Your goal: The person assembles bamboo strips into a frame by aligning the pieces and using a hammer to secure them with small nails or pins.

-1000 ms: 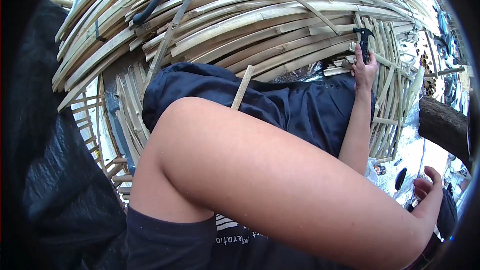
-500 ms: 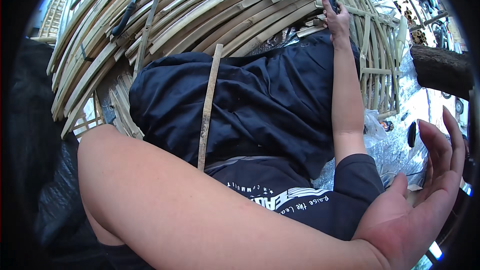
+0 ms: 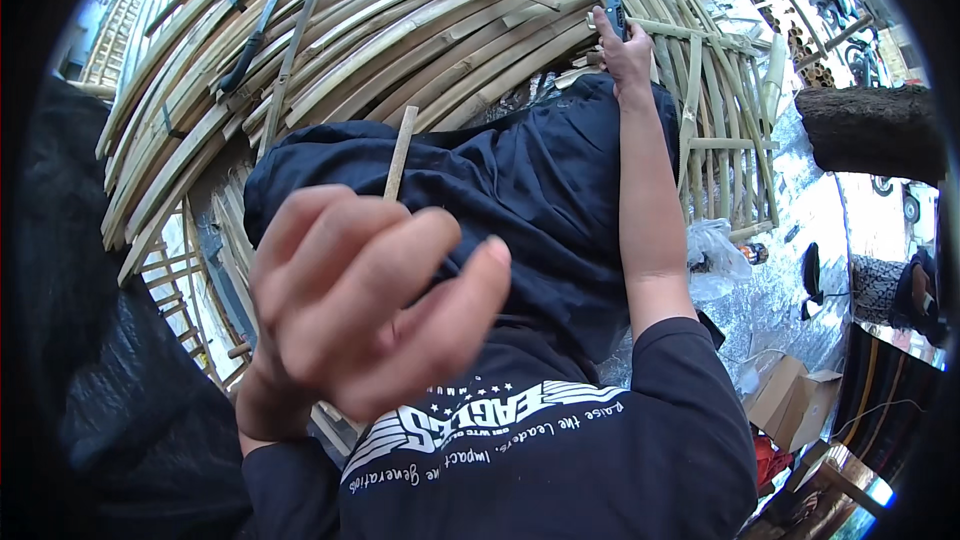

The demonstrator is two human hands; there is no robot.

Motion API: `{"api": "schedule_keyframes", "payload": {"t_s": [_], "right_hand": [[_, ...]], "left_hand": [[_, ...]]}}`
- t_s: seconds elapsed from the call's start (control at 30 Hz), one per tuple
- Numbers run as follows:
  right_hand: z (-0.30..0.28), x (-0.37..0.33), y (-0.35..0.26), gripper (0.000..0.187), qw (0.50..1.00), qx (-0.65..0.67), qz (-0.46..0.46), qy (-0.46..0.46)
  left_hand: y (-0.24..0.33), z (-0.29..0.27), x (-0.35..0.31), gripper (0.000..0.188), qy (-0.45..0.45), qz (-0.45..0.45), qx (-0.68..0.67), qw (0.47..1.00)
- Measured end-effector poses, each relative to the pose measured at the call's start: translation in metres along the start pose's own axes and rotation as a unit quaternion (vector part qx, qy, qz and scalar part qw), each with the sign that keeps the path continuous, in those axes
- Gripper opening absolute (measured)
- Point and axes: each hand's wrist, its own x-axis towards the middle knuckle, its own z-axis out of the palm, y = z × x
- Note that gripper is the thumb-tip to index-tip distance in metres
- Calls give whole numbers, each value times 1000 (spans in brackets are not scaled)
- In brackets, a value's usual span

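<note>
My left hand point(image 3: 360, 300) is raised in front of my chest, close and slightly blurred. Its fingers are loosely curled with gaps between them, and nothing shows in its grasp. My right arm reaches out to the far right, where my right hand point(image 3: 627, 58) is closed round the grip of a dark T-shaped hand tool point(image 3: 612, 0). That tool is held above the end of the bamboo slats. Across the dark cloth over my lap point(image 3: 510, 180) lies a narrow bamboo strip point(image 3: 402, 152), its near part hidden behind my left hand.
Long curved bamboo slats point(image 3: 400, 50) fill the far side, and a black-handled long tool point(image 3: 240, 65) rests on them. A bamboo lattice point(image 3: 715, 150) stands right of my arm. Farther right are a clear plastic bag point(image 3: 715, 255), a dark log point(image 3: 870, 130) and an opened cardboard box point(image 3: 795, 400).
My left arm, stretched across to the right with fingers spread, has swung back left in front of my chest, fingers now curled. My right hand still holds the tool; the view has shifted slightly.
</note>
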Motion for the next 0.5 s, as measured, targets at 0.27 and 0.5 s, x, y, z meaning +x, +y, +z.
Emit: {"api": "schedule_keyframes", "payload": {"t_s": [0.27, 0.5], "right_hand": [[19, -30, -39, 59, 993, 79, 4, -91], [27, -70, -82, 56, 981, 124, -10, -151]], "left_hand": [[-12, 75, -121, 52, -160, -464, 142, 860], [13, 91, -137, 56, -268, -446, 202, 830]]}}
